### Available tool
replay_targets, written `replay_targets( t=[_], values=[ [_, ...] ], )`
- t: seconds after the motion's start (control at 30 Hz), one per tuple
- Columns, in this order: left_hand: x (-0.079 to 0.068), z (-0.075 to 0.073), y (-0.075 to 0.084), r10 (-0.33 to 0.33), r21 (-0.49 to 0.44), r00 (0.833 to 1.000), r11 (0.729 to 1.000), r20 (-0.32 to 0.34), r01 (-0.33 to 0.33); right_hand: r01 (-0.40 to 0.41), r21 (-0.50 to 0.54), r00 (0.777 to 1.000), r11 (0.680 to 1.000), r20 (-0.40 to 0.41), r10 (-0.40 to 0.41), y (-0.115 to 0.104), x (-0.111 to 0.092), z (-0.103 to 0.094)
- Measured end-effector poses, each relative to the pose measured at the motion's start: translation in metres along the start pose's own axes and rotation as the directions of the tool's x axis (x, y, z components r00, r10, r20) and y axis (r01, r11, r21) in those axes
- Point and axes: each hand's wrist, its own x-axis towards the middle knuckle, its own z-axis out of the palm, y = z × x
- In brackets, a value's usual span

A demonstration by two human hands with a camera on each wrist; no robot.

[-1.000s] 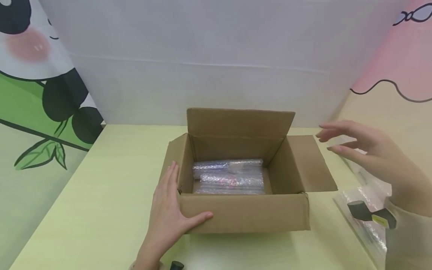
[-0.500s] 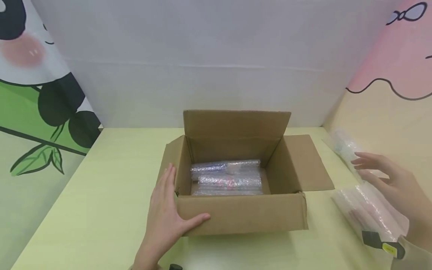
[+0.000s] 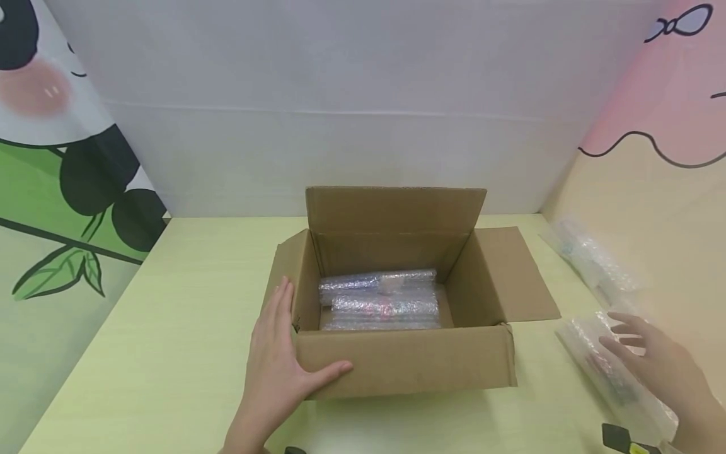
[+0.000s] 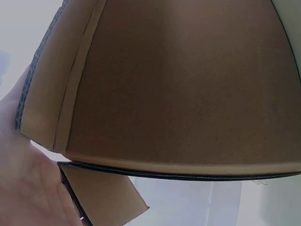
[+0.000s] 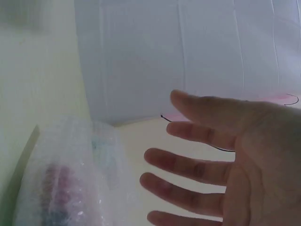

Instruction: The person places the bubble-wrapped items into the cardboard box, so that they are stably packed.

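Observation:
An open cardboard box (image 3: 405, 362) stands in the middle of the table, its flaps folded out. Inside lie bubble-wrapped packages (image 3: 386, 306), side by side. My left hand (image 3: 278, 359) rests against the box's near left corner, thumb along the front and fingers along the left side; in the left wrist view the brown cardboard (image 4: 178, 94) fills most of the picture. Over at the right, my right hand (image 3: 660, 359) hovers above a bubble-wrapped package (image 3: 601, 372) with fingers spread and nothing held. The right wrist view shows that package (image 5: 61, 188) apart from the fingertips.
Another bubble-wrapped package (image 3: 590, 258) lies farther back by the right wall. The box's right flap (image 3: 518, 274) sticks out toward the packages. A pale wall (image 3: 351, 157) closes off the back of the table (image 3: 187, 328), with printed panels at both sides.
My right hand has come down and toward me, from beside the box's right flap to above the nearer package at right. My left hand has stayed on the box.

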Motion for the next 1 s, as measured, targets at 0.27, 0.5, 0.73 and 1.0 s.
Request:
replay_targets(
  t=[0.27, 0.5, 0.73, 1.0],
  values=[
    [0.000, -0.001, 0.001, -0.001, -0.006, 1.000, 1.000, 0.002, 0.001, -0.032, -0.020, 0.991, 0.999, 0.126, 0.035, 0.012, -0.004, 0.012],
    [0.000, 0.000, 0.000, -0.002, -0.009, 1.000, 1.000, 0.000, 0.002, -0.076, -0.111, 0.977, 0.991, 0.190, 0.097, 0.016, -0.008, 0.019],
    [0.000, -0.001, 0.000, -0.004, -0.010, 1.000, 1.000, 0.001, 0.004, -0.022, -0.140, 0.984, 0.990, 0.174, 0.046, 0.018, -0.012, 0.024],
    [0.000, -0.001, 0.000, -0.008, -0.010, 1.000, 1.000, 0.003, 0.008, -0.058, -0.130, 0.976, 0.990, 0.201, 0.083, 0.018, -0.011, 0.023]
  ],
)
